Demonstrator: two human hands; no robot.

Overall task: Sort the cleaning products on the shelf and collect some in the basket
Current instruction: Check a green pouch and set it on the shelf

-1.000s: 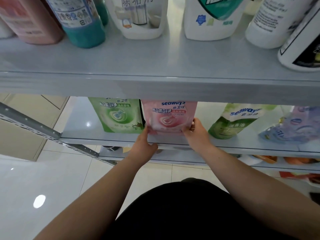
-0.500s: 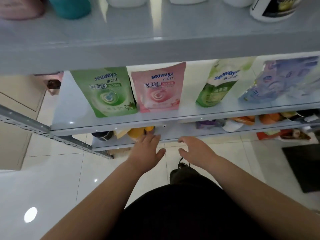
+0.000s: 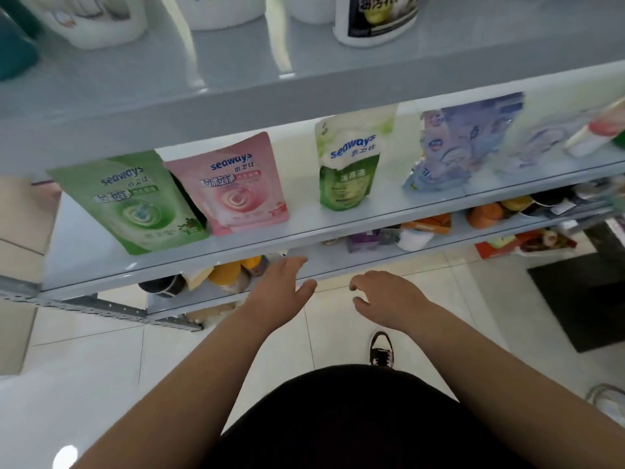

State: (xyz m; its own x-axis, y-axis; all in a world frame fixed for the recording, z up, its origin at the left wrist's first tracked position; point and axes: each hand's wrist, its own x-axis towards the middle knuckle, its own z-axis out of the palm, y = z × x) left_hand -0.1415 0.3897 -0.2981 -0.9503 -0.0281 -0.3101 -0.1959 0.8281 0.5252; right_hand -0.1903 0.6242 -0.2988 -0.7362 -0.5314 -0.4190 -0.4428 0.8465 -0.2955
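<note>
Left hand [image 3: 280, 289] and right hand [image 3: 385, 299] hover apart and empty, fingers relaxed, just below the front edge of the middle shelf [image 3: 304, 231]. On it, the green Seaways pouch [image 3: 135, 204] and pink Seaways pouch [image 3: 233, 187] stand side by side — seemingly sorted. Nothing looks collected yet — a wire rim [image 3: 607, 399] at lower right may be the basket.

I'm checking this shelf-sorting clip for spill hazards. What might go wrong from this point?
1. The green Seaways pouch and pink Seaways pouch stand close together near the front of the middle shelf. Pulling one may tip the other off.
2. The blue-purple pouch leans tilted, so a nudge could topple it.
3. The left hand and right hand are open below that shelf's edge. Reaching up, they might knock it.
</note>
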